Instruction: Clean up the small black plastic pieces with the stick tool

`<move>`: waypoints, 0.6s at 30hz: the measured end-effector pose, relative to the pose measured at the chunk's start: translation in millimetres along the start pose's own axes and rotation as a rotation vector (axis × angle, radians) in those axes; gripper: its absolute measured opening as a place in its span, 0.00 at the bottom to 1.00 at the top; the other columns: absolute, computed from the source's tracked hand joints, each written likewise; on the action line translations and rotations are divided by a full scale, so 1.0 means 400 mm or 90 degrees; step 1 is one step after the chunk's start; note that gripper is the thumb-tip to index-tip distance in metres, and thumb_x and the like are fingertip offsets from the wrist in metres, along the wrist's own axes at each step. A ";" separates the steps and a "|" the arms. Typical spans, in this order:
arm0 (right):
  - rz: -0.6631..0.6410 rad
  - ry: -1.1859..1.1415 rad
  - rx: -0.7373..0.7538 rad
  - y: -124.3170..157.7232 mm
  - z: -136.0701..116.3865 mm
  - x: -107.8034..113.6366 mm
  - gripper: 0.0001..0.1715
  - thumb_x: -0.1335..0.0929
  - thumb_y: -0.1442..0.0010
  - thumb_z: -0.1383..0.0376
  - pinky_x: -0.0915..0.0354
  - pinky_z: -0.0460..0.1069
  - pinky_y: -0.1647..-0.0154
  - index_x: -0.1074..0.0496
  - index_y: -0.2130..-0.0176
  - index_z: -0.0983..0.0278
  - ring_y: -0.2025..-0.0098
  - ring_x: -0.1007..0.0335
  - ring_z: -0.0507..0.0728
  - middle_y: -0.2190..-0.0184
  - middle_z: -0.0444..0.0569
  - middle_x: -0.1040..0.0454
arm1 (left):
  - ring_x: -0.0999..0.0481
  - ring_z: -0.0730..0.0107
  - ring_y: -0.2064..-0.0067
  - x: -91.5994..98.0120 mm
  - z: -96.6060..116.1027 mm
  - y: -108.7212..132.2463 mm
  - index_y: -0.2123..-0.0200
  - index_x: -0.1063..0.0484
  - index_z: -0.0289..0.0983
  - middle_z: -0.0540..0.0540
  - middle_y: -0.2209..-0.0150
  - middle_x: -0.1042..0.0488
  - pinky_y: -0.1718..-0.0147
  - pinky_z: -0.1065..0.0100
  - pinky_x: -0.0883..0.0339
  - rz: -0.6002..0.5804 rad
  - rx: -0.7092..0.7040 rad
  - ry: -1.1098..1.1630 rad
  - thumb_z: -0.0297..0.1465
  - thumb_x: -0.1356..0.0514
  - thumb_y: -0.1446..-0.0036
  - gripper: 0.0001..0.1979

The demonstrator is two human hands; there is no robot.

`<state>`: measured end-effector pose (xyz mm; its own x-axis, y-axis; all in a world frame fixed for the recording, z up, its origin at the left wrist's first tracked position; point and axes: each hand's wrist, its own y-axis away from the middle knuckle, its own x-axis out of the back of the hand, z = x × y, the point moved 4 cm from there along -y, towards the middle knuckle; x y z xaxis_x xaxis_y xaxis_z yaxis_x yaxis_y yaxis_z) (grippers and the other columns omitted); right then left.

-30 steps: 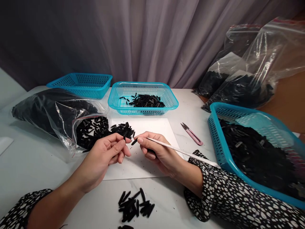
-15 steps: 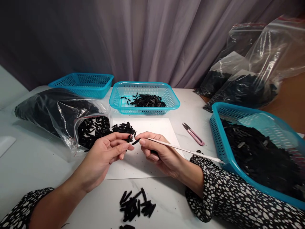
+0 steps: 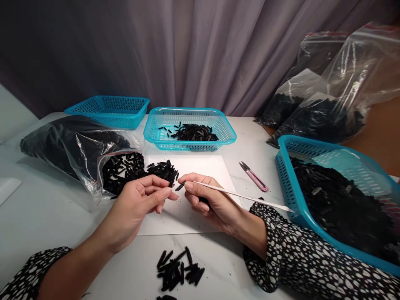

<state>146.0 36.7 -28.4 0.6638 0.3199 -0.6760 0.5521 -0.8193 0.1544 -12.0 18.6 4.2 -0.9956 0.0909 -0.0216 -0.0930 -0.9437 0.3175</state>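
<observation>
Grey curtain (image 3: 193, 54) hangs behind the white surface (image 3: 125, 275). Both forearms enter from the lower corners and converge above a white sheet (image 3: 200, 221).

Left hand (image 3: 140, 198): forearm angled up and to the right, index finger extended over the thumb, remaining fingers curled beneath. The grip is narrow; whether it holds a piece cannot be told, as dark pieces lie directly behind the fingertips.

Right hand (image 3: 212, 198): forearm angled up and to the left, fingers bent inward. The grip is closed around a white stick (image 3: 243, 193), which slopes down toward the right basket (image 3: 283, 177). One black strip (image 3: 180, 186) projects from the fingertips, just beside the left fingertips, above the sheet.

A pile (image 3: 161, 168) of black pieces lies beyond the hands, next to the open bag (image 3: 68, 137). The middle basket (image 3: 156, 144) contains similar pieces. Pink-handled snips (image 3: 254, 179) lie right of the sheet.
</observation>
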 end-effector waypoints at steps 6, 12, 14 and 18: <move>-0.018 0.000 0.007 0.000 0.001 -0.001 0.08 0.25 0.43 0.64 0.59 0.41 0.84 0.20 0.62 0.64 0.84 0.54 0.43 0.83 0.37 0.33 | 0.36 0.78 0.75 0.001 0.000 -0.001 0.66 0.25 0.36 0.47 0.71 0.18 0.72 0.72 0.40 -0.006 -0.028 -0.028 0.34 0.31 0.48 0.09; -0.037 0.014 0.004 0.004 0.001 -0.003 0.09 0.25 0.42 0.63 0.59 0.41 0.84 0.21 0.60 0.63 0.84 0.54 0.43 0.83 0.36 0.34 | 0.36 0.77 0.75 -0.003 0.005 -0.004 0.67 0.25 0.37 0.49 0.71 0.18 0.72 0.72 0.40 -0.019 -0.044 -0.041 0.33 0.32 0.47 0.07; -0.039 0.020 0.004 0.004 -0.001 -0.005 0.09 0.25 0.42 0.62 0.59 0.41 0.84 0.21 0.60 0.63 0.84 0.54 0.43 0.83 0.36 0.34 | 0.36 0.77 0.75 -0.003 0.004 -0.003 0.67 0.25 0.37 0.49 0.72 0.19 0.72 0.72 0.39 -0.022 -0.044 -0.043 0.33 0.32 0.47 0.07; -0.034 0.037 0.005 0.004 -0.003 -0.007 0.11 0.25 0.43 0.61 0.59 0.42 0.83 0.22 0.60 0.64 0.84 0.54 0.43 0.83 0.36 0.34 | 0.36 0.77 0.75 -0.003 0.002 -0.001 0.67 0.25 0.37 0.47 0.69 0.17 0.72 0.72 0.39 -0.030 -0.045 -0.041 0.34 0.32 0.47 0.07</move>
<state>145.6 35.0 -25.1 0.6614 0.3907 -0.6403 0.5843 -0.8036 0.1133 -10.7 19.3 5.0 -0.9876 0.1543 0.0270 -0.1428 -0.9577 0.2498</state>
